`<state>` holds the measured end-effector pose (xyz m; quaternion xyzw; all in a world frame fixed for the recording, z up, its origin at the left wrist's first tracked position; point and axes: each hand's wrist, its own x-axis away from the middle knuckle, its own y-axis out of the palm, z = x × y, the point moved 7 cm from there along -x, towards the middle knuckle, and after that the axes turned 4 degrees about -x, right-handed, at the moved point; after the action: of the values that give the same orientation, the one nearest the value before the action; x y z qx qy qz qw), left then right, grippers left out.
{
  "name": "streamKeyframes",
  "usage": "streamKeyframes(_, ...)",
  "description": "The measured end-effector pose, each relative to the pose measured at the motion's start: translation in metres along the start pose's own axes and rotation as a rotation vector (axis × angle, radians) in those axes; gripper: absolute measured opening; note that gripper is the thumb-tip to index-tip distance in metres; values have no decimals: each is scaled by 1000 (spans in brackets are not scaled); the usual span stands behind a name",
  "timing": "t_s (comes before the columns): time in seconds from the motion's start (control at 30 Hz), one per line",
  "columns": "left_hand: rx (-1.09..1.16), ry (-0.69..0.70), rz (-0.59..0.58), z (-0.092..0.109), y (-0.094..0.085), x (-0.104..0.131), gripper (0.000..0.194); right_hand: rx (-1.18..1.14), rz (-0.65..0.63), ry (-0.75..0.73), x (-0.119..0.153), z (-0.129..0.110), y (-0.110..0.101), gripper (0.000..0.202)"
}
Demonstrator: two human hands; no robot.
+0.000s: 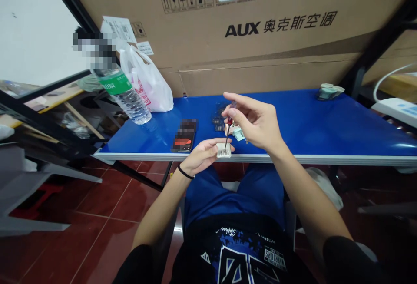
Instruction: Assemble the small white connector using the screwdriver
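Note:
Near the table's front edge, my left hand (pixel 206 153) is closed around a small white plastic block (pixel 224 150), which shows metal parts in slots on its near face. My right hand (pixel 256 119) pinches the handle of a screwdriver (pixel 229 123) with a red collar and a dark thin shaft. The shaft points down, and its tip meets the white block. Behind my hands lie a dark see-through bag of small parts (pixel 217 121) and some pale green and pinkish pieces (pixel 239 133), partly covered by my right hand.
A phone (pixel 185 135) lies on the blue table (pixel 293 132), left of my hands. A water bottle (pixel 128 97) and white plastic bag (pixel 156 84) stand at the back left. Pale pieces (pixel 329 90) sit at the far right. A large cardboard box (pixel 260 54) rises behind.

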<state>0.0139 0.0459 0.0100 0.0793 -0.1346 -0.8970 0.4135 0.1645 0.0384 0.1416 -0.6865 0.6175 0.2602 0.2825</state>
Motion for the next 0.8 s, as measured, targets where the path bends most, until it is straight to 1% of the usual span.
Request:
streamKeyframes(0.2,21,16,0,4,1,3,68,1,11,3,-2,3,1,43)
streamKeyframes(0.37,22,16,7,4,1,4,65,38,43,-17,-2,0,-3,40)
streamKeyframes(0.57,37,16,6,4,1,3,63,69,47,-29,-2,1,-6,39)
streamKeyframes(0.67,22,32,30,5,-1,3,63,84,90,-39,-2,3,-14,39)
streamKeyframes(0.8,-9,76,34,11,-2,3,58,112,199,-69,1,7,-35,35)
